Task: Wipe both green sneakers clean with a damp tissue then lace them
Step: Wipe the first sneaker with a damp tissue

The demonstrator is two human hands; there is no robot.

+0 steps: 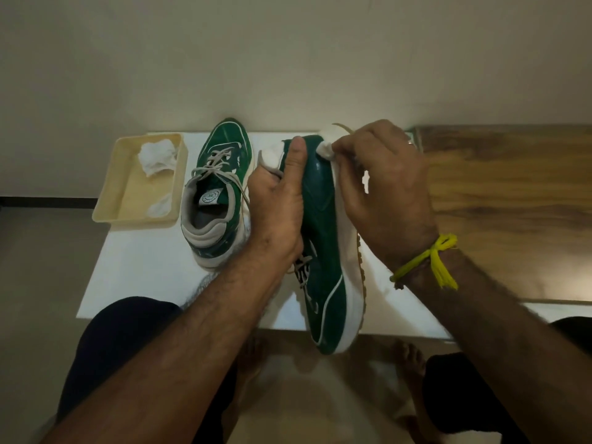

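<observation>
One green sneaker [323, 257] with a white sole is held on its side above the white table [144, 270], heel away from me, toe toward me. My left hand [278, 200] grips it at the collar, thumb lying on the green upper. My right hand [384, 187] pinches a white tissue [325, 151] against the heel end of this shoe. The other green sneaker [217, 193] stands upright on the table to the left, with grey laces loosely threaded and its opening facing me.
A cream plastic tray [109, 206] at the table's back left holds crumpled white tissues [157, 157]. A wooden surface [512, 203] adjoins the table on the right. A wall rises just behind. My knees and bare feet are below the table's near edge.
</observation>
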